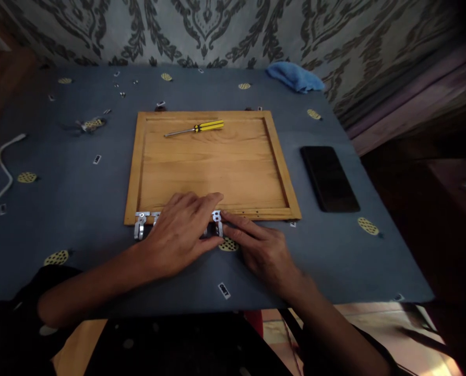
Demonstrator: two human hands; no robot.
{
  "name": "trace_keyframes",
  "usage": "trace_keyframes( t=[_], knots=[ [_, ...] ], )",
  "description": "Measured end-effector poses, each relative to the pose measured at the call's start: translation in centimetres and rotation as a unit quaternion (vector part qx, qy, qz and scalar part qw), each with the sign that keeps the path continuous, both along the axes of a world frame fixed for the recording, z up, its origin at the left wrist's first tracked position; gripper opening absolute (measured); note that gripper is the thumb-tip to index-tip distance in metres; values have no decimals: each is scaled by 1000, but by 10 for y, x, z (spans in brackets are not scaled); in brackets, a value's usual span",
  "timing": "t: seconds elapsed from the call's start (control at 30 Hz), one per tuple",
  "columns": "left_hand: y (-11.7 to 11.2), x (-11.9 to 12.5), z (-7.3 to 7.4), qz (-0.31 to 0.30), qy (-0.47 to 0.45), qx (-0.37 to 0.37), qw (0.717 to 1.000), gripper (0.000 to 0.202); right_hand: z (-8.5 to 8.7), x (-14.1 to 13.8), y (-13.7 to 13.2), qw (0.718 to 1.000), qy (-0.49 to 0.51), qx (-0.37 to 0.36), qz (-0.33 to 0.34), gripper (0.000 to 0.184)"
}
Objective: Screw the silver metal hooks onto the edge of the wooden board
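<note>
A wooden panel (213, 162) with a raised frame lies flat on the blue cloth-covered table (80, 209). Metal hooks (140, 223) line its near edge. My left hand (180, 232) rests palm down over the middle hooks, fingers stretched toward the frame. My right hand (262, 248) lies beside it, its fingertips pressed on a metal hook (217, 222) at the panel's edge. A yellow-and-black screwdriver (195, 128) lies on the panel near its far edge, away from both hands.
A black phone (329, 177) lies right of the panel. A blue cloth (295, 77) sits at the far right corner. A white cable (3, 169) curls at the left. Small screws and bits (119, 86) are scattered at the back left.
</note>
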State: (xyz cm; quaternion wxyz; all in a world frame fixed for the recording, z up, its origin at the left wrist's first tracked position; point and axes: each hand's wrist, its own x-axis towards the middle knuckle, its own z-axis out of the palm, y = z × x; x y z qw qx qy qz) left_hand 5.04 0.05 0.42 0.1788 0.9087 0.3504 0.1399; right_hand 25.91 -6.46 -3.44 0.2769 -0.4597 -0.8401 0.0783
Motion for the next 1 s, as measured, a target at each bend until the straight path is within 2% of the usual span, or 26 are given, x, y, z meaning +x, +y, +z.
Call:
trace_keyframes(
  t=[0.13, 0.27, 0.4, 0.57, 0.67, 0.77, 1.0],
  knots=[
    [1, -1, 1, -2, -4, -3, 1000, 59, -1, 0, 0, 1000, -5, -14, -3, 47],
    [5, -6, 7, -18, -8, -24, 1000, 79, -2, 1, 0, 1000, -16, 9, -8, 47],
    [13, -16, 15, 2, -16, -46, 999, 85, -2, 0, 0, 1000, -17, 23, -11, 46],
    [25, -31, 27, 48, -73, -111, 990, 61, -4, 0, 0, 999, -23, 26, -14, 51],
    [27, -32, 31, 62, -82, -122, 987, 58, -5, 0, 0, 999, -22, 30, -16, 49],
    [21, -28, 28, 38, -56, -102, 993, 63, -5, -1, 0, 999, -17, 29, -19, 48],
    [6, -24, 16, -13, 7, -2, 1000, 84, -8, 0, -1, 1000, -18, 7, -23, 52]
  ],
)
